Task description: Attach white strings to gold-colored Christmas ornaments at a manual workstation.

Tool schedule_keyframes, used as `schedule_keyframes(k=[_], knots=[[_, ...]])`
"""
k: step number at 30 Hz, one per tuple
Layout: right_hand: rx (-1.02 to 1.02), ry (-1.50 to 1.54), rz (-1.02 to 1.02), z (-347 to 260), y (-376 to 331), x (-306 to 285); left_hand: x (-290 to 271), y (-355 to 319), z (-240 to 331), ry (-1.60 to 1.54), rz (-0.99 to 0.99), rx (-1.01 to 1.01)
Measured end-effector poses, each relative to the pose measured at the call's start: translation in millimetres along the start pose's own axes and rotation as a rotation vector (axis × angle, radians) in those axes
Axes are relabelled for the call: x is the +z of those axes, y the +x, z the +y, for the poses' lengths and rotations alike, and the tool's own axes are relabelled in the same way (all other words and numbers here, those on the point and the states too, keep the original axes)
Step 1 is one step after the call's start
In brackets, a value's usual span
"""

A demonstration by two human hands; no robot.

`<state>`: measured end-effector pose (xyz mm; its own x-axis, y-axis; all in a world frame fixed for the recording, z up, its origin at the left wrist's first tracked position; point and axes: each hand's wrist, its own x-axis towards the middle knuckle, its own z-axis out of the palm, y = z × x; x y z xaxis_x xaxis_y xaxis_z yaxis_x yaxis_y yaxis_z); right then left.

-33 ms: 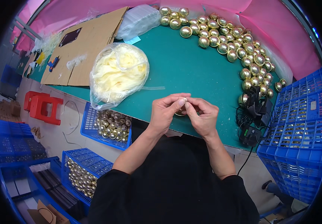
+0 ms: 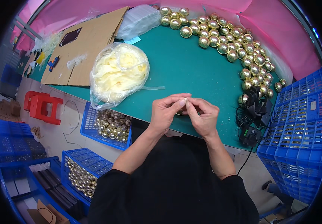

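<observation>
Over the near edge of the green table (image 2: 183, 69), my left hand (image 2: 166, 113) and my right hand (image 2: 204, 116) meet with thumbs and fingertips pinched together. A tiny pale bit shows at the touching tips, too small to name. Below the thumbs, a shiny gold ball (image 2: 180, 113) is partly visible; the fingers hide most of it, and I cannot tell whether they hold it. Left of my hands lies a clear plastic bag (image 2: 120, 74) full of pale yellow, ribbon-like material.
Many gold balls (image 2: 232, 55) line the table's far and right sides. Black devices with cables (image 2: 251, 134) sit at the right, beside stacked blue crates (image 2: 293, 149). Flattened cardboard (image 2: 82, 48) covers the far left. Below stand a blue basket of balls (image 2: 112, 127) and a red stool (image 2: 47, 107).
</observation>
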<state>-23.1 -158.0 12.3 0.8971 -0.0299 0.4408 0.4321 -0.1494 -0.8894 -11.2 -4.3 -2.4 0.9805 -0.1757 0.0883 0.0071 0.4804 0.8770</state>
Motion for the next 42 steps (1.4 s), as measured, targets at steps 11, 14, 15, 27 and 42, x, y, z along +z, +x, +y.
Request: schedule_keyframes(k=[11,14,15,27,42], knots=[[-0.189,-0.309,0.063,3.2,3.5,0.8,-5.2,-0.7,-5.2,0.076,0.05,-0.061],[-0.115,-0.212,0.065,8.9,0.6,1.4,-6.2,1.0,-4.3,-0.053,0.051,-0.139],[-0.039,-0.131,0.063,11.5,0.1,1.1,-5.3,1.9,-4.3,-0.066,0.058,-0.16],[0.085,0.103,0.075,15.4,3.6,-1.2,-2.3,0.4,0.3,0.031,0.024,-0.157],[0.4,0.548,0.06,10.0,10.7,-3.6,-6.2,-11.5,4.6,-0.004,-0.006,-0.174]])
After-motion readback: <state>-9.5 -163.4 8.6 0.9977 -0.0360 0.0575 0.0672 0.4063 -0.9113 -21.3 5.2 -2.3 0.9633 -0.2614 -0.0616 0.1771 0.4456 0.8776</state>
